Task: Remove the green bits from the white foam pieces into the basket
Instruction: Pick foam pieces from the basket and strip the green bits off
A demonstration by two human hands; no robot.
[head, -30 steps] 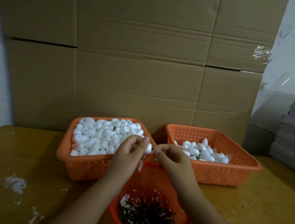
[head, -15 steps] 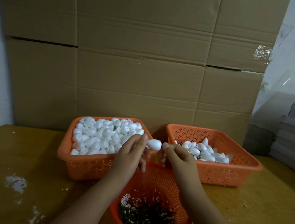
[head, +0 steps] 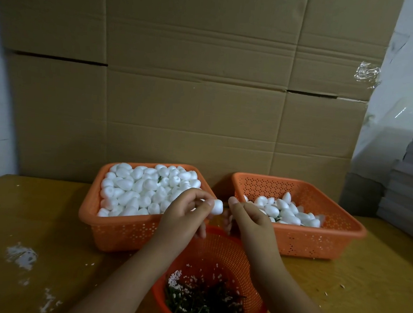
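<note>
White foam piece [head: 217, 206] sits pinched at the fingertips of the left hand [head: 186, 212], above the round basket [head: 220, 256] holding green bits [head: 203, 304]. Just beside it, the right hand [head: 250, 219] has curled fingers; whether they hold anything cannot be told.

My left hand [head: 183, 212] and right hand [head: 251, 218] are bare; both forearms show no sleeves, rings or bands.
</note>
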